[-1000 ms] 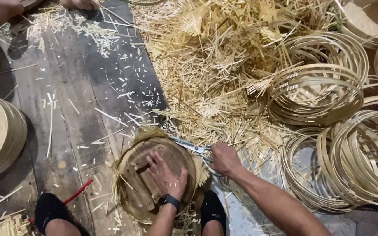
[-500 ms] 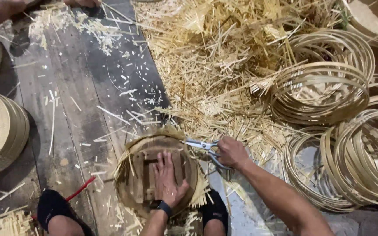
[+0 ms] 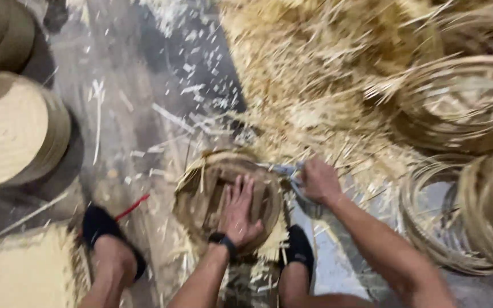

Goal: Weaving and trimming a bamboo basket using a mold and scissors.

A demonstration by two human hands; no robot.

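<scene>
So right now the person is working on a round woven bamboo tray (image 3: 223, 191) that is lying on the dark plank floor (image 3: 121, 114), right between their two feet in black shoes. The left hand (image 3: 238, 211) is lying flat and spread on the middle of the tray, pressing it down rather than gripping anything. The right hand (image 3: 319, 181) is sitting just off the tray's right edge, clenched around the handles of a pair of scissors (image 3: 286, 171), whose blades are pointing in at the rim. The picture is blurry, so I can't tell whether the blades are biting a strip. Progress-wise, I'd say it's partway: the upper right rim where the scissors are sitting is looking fairly clean, while loose strip ends are poking out along the tray's left side and under its lower edge, so those seem to be waiting for a trim. Behind the tray a big heap of bamboo offcuts (image 3: 315, 74) is piling up, bare bamboo hoops (image 3: 463, 102) are sitting to its right, and stacked flat trays (image 3: 15, 128) are sitting well off to its left.
</scene>
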